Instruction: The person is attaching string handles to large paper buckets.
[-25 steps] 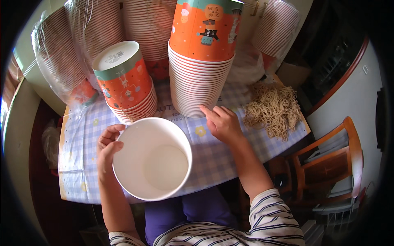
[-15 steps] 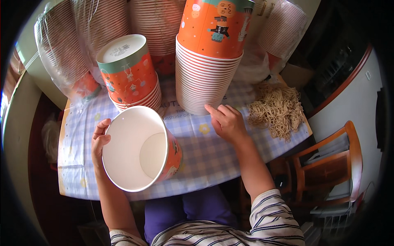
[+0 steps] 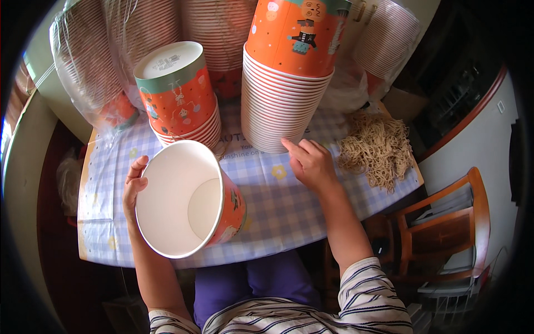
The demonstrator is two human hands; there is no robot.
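A large paper bucket (image 3: pixel 177 195), white inside and orange with cartoon prints outside, lies tilted with its mouth toward me. My left hand (image 3: pixel 134 183) is closed on its left side, thumb by the rim; part of the fingers is hidden. My right hand (image 3: pixel 312 165) holds nothing, its index finger stretched out to the lowest rims of a tall stack of upturned paper buckets (image 3: pixel 286 103). The other fingers are loosely bent. Behind the held bucket stands a shorter upturned stack (image 3: pixel 181 106) with a green band and white base on top.
A tangled heap of tan cords (image 3: pixel 375 150) lies at the table's right end. Plastic-wrapped bucket stacks (image 3: pixel 83 67) line the back, with another wrapped stack (image 3: pixel 386 39) at the far right. A blue-and-white checked cloth (image 3: pixel 278 217) covers the table. A wooden chair (image 3: pixel 445 228) stands right.
The whole view has shifted slightly. Both hands keep their places, the left on the bucket and the right at the foot of the tall stack.
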